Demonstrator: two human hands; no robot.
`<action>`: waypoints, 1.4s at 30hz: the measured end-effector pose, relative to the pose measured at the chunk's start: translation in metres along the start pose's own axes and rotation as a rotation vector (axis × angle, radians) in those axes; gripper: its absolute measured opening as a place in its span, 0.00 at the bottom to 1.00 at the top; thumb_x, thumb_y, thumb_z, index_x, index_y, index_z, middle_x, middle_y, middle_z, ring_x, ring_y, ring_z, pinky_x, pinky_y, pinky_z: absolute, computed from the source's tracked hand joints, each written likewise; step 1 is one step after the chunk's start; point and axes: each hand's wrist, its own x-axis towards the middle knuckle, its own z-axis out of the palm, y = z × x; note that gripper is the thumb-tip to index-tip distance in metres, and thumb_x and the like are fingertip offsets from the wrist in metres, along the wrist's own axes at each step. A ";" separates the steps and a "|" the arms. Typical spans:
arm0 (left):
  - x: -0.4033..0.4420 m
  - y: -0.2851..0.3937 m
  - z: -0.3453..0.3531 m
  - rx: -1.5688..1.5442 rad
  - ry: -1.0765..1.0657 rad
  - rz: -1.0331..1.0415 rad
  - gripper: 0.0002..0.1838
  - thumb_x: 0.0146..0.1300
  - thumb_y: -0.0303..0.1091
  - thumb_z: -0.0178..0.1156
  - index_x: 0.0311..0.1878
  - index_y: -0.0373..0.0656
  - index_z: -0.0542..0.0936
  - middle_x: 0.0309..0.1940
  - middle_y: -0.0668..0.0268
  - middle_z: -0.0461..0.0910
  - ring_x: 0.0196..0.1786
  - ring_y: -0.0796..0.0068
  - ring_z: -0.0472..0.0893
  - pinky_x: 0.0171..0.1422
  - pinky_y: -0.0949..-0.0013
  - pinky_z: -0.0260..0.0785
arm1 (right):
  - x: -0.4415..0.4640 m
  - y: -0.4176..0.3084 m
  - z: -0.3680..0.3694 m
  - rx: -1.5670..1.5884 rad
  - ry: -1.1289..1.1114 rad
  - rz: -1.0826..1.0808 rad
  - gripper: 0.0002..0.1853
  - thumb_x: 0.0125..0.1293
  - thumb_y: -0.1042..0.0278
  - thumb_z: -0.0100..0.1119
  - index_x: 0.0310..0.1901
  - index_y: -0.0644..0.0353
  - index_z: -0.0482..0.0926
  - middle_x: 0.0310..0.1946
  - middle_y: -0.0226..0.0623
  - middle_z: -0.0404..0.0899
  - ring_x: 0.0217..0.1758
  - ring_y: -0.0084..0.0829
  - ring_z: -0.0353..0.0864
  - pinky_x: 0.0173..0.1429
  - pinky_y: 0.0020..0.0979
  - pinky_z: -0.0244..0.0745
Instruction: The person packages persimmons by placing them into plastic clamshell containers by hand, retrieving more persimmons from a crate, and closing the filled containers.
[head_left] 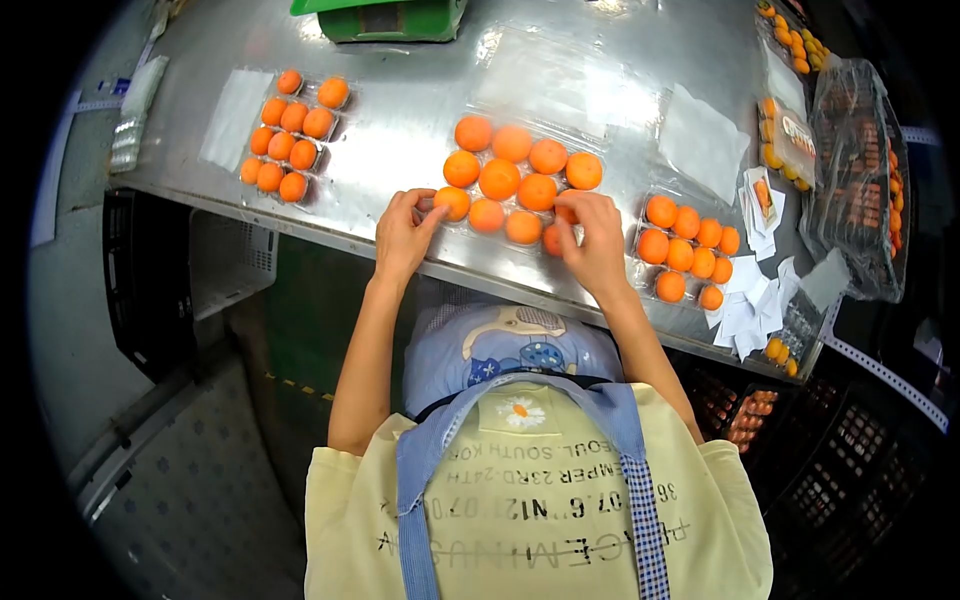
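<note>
A clear plastic clamshell box with its lid (545, 75) folded back lies before me, with rows of oranges (498, 180) in its cups. My left hand (404, 238) is at the box's front left corner, thumb and fingers curled against an orange (452, 204). At the front right corner my right hand (594, 242) has its fingers bent around another orange (553, 240), partly hidden by the thumb. A second filled box (293, 117) lies open to the left. To the right sits a third box of oranges (680, 257), with a gap in its front row.
A green scale (390, 20) stands at the far edge of the metal table (400, 110). White paper slips (750, 300) are scattered at right, near a plastic-wrapped crate (850, 170). Black crates (850, 480) stand below on the right; a grey crate (232, 262) is under the table.
</note>
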 end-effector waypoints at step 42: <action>0.019 0.048 -0.059 -1.185 -0.710 0.031 0.29 0.56 0.18 0.63 0.61 0.38 0.67 0.57 0.60 0.72 0.60 0.69 0.73 0.63 0.65 0.69 | 0.044 -0.101 0.019 0.535 -0.046 0.172 0.34 0.45 0.77 0.71 0.57 0.61 0.70 0.52 0.40 0.70 0.43 0.32 0.74 0.44 0.30 0.73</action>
